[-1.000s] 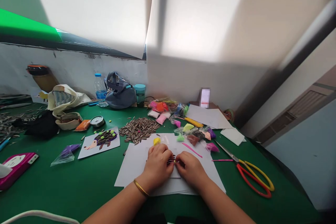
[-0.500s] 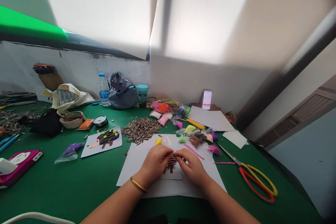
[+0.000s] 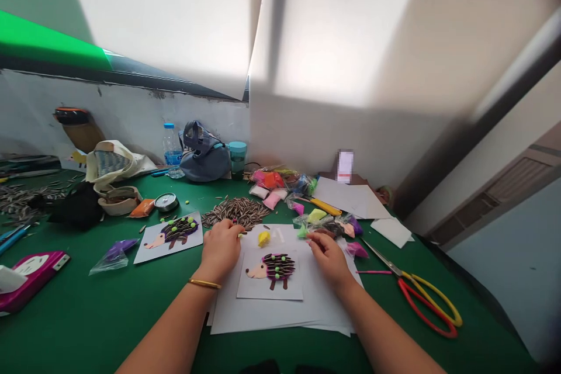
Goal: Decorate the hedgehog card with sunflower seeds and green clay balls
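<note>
A small white card [image 3: 244, 290] lies on white sheets [image 3: 263, 318], bearing a hedgehog [image 3: 280, 267] with a peach face, rows of dark seeds, green balls and brown legs. My left hand [image 3: 222, 250] is at the sheets' left side, near the seed pile [image 3: 239, 210], fingers bent together; what they hold, if anything, is hidden. On the right side, my right hand [image 3: 328, 256] has thumb and forefinger pinched close to a bag of green clay [image 3: 302, 231]; I cannot make out anything between them. Yellow clay [image 3: 263, 239] sits above the card.
A second hedgehog card [image 3: 149, 252] lies to the left beside a purple clay bag [image 3: 117, 250]. Open scissors [image 3: 432, 301] rest at the right. Clay bags [image 3: 274, 181], a yellow cutter [image 3: 326, 206], a bottle [image 3: 172, 152] and a blue bag [image 3: 204, 158] stand or lie further back.
Both hands have moved apart from the hedgehog, left hand up and left, right hand slightly up and right, uncovering the card. The white sheets have shifted, and the pink strip on them is now out of sight.
</note>
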A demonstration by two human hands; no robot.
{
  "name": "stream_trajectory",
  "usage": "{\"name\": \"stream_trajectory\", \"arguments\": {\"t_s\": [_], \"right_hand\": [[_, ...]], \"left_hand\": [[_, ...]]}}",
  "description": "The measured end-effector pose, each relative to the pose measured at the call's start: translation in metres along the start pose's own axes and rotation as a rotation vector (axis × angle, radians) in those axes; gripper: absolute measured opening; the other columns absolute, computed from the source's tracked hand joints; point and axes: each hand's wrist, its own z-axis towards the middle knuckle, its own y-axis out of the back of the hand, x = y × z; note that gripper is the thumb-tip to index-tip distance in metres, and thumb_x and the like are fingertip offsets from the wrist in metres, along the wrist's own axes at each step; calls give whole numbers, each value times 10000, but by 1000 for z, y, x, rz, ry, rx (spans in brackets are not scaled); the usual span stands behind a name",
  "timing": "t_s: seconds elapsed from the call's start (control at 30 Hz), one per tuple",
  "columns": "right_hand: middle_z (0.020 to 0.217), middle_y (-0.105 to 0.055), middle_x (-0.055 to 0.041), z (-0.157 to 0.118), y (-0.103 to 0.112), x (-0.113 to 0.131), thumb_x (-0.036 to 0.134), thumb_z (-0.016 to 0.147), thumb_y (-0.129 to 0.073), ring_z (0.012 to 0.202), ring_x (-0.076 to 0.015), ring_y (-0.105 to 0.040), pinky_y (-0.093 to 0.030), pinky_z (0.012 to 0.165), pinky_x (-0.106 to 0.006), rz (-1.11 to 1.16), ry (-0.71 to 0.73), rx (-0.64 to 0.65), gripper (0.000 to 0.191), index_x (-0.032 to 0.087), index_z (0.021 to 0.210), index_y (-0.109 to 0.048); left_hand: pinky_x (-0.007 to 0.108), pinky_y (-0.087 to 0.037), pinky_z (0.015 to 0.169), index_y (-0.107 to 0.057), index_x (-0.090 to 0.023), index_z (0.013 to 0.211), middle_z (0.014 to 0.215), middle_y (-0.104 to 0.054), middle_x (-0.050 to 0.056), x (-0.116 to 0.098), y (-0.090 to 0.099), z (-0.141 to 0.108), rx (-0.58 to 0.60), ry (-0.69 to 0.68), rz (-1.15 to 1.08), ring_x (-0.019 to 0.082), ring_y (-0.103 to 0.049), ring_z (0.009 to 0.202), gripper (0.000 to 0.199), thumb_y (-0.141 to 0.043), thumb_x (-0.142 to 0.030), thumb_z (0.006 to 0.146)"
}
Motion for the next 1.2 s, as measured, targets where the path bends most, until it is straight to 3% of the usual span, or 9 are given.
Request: {"name": "stream_trajectory", "arguments": {"t_s": [0.23,0.43,0.63,0.8,1.0,1.2], "right_hand": [[977,-685,-70,-7,-3,15,239,910,-479,959,-220,-625,-489,860,-364,-147,119,140,225,201,969,-693],[931,-659,-68,-8,-7,25,249,919,-519,915,-221,-602,-466,831,-357,-284,169,198,201,218,934,-717],[838,-669,-37,-9,-14,28,204,882,-543,828,-199,-599,-440,747,-308,-247,141,227,154,217,825,-685],[791,-692,-5,-14,-13,32,264,920,-466,731,-179,-617,-428,652,-275,-148,35,247,207,231,853,-660],[799,-700,-17,-15,-11,34,295,916,-454,748,-192,-633,-439,657,-282,-118,22,264,223,225,856,-657],[868,-717,-27,-17,-10,38,264,904,-463,804,-200,-638,-442,696,-285,-159,59,309,227,235,909,-688]], "left_hand": [[333,-395,807,-726,-256,860,982,-639,38,-6,4,-2,141,-64,-140,230,-586,1001,125,-606,-287,842],[351,-385,843,-730,-255,961,1037,-649,58,-10,3,-9,194,-57,-106,251,-583,1040,177,-627,-306,827],[335,-382,808,-716,-238,856,1008,-658,55,-15,5,-12,229,-79,-135,250,-589,1025,107,-628,-268,803],[271,-372,674,-661,-235,833,905,-705,25,-18,6,-12,291,-46,-196,203,-634,866,85,-578,-251,830],[253,-354,604,-642,-240,885,890,-718,17,-17,8,-16,336,-11,-241,191,-638,811,111,-540,-273,860],[259,-335,602,-643,-242,847,876,-713,9,-9,18,-37,344,12,-245,192,-631,816,107,-539,-267,860]]}}
